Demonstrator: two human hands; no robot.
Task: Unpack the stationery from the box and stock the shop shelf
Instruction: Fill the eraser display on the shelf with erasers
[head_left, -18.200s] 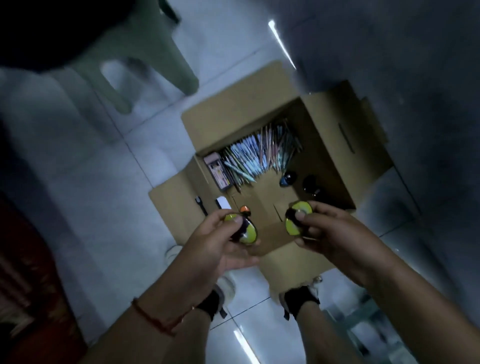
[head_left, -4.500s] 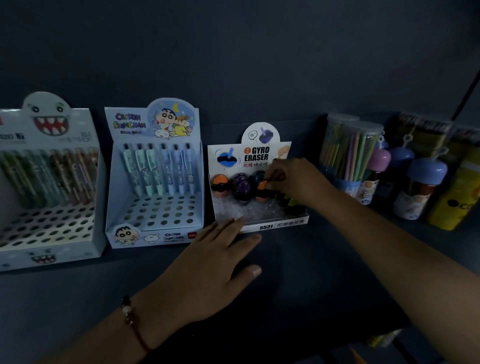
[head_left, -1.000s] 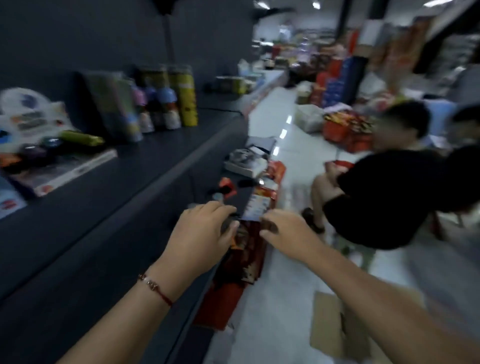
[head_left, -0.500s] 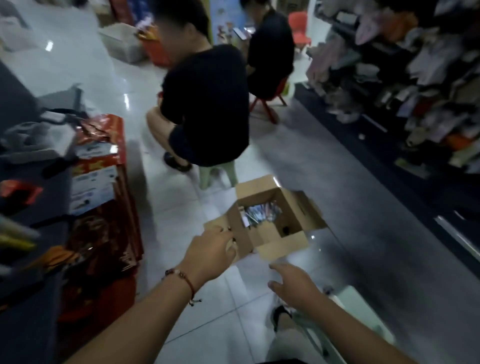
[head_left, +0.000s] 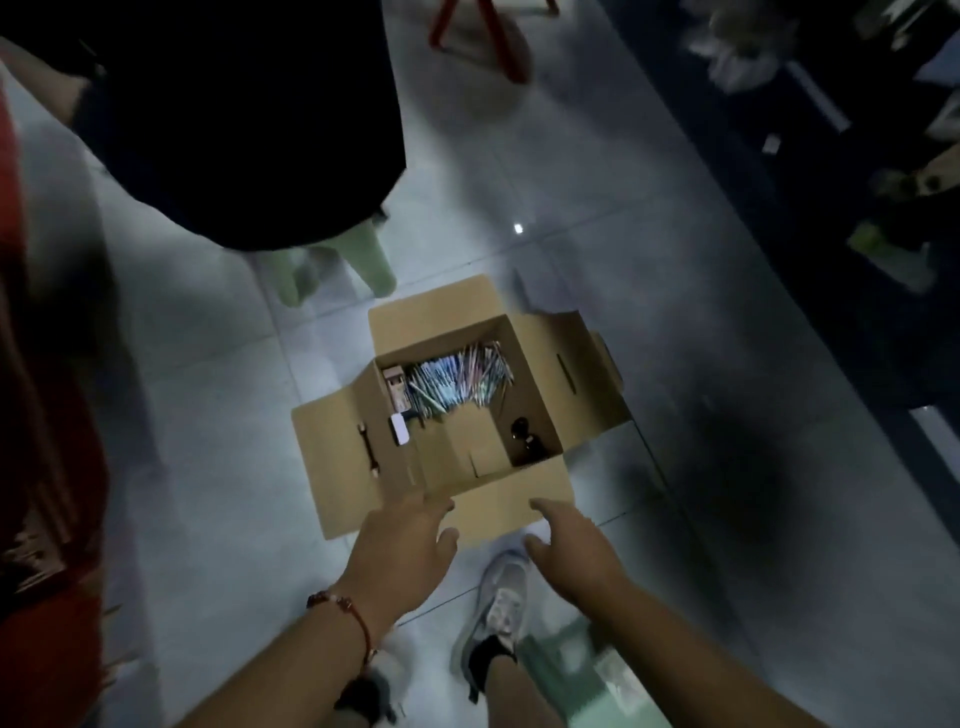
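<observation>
Back from the shelf, both hands, left (head_left: 402, 553) and right (head_left: 569, 548), reach empty and spread toward the box (head_left: 457, 410); pens (head_left: 457, 382) remain inside.

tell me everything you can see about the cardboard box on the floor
The cardboard box is plain brown corrugated card, standing upright on pale floor tiles with all four flaps folded outward. Inside, a heap of pens lies against the far wall, with a few dark round items in the right corner. Both open hands hover near its front flap; contact is unclear.

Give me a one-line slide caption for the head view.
Both empty hands, left hand and right hand, reach toward an open cardboard box of pens on the floor.
</observation>
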